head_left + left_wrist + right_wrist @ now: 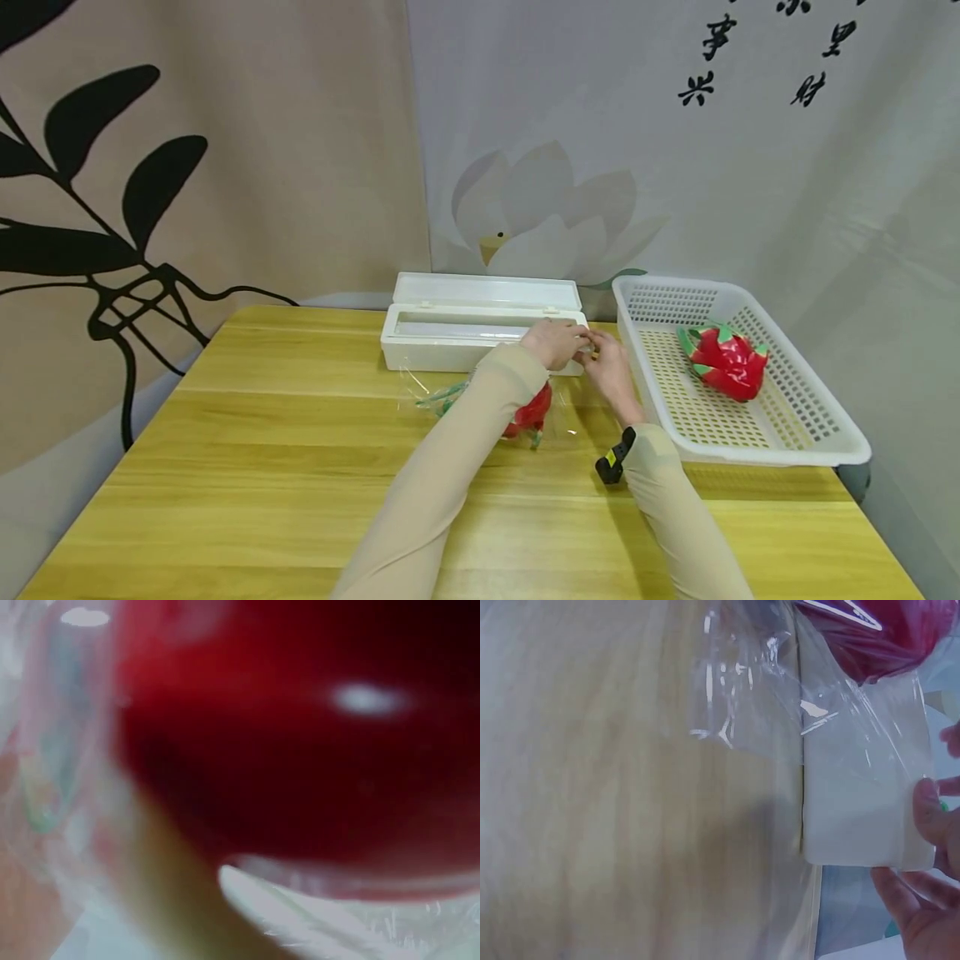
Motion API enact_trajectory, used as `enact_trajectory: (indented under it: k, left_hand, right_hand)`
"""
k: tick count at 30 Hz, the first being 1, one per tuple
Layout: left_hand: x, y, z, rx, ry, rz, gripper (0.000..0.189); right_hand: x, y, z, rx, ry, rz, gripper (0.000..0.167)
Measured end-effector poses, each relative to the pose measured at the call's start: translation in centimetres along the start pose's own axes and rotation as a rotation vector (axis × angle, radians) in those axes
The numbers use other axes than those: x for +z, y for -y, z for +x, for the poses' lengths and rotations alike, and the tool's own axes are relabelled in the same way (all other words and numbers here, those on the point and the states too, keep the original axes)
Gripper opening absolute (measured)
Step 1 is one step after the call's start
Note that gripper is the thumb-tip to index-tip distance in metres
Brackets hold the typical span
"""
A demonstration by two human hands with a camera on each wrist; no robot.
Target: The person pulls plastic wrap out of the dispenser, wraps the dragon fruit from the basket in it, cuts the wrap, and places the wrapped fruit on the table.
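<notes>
A white cling film box [431,358] stands at the table's back with its lid [487,292] raised. My left hand [557,342] is at its right end, thumb and fingers pinching the front edge. Close beside it, my right hand [609,371] touches the box's end with its fingertips; its full grip is hidden. Clear film [742,697] hangs from the box over a red dragon fruit [532,412] with green tips, partly behind my left forearm. The fruit's glossy red skin fills most of the left wrist view, blurred.
A white plastic basket [750,454] stands at the right, holding another red dragon fruit [727,362] with green tips. The wooden table [262,467] spreads in front and to the left. A printed curtain [315,167] hangs behind the table.
</notes>
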State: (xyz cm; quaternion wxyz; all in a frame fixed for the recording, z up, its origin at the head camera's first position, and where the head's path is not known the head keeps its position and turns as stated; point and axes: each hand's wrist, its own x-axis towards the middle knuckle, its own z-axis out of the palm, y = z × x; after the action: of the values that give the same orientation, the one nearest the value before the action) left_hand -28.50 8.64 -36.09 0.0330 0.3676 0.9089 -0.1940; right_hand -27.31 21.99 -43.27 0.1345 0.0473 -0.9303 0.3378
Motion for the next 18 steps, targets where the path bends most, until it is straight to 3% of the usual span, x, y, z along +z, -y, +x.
enact_trajectory:
  k: [9,18]
  left_hand:
    - [0.12,0.46,-0.36,-0.014,0.014,-0.024,0.053]
    - [0.18,0.91,-0.57,-0.007,0.011,0.0,0.045]
  right_hand:
    - [0.03,-0.25,0.08,0.011,0.019,0.037,0.044]
    - [-0.14,-0.03,0.08,0.022,0.017,0.032,0.048]
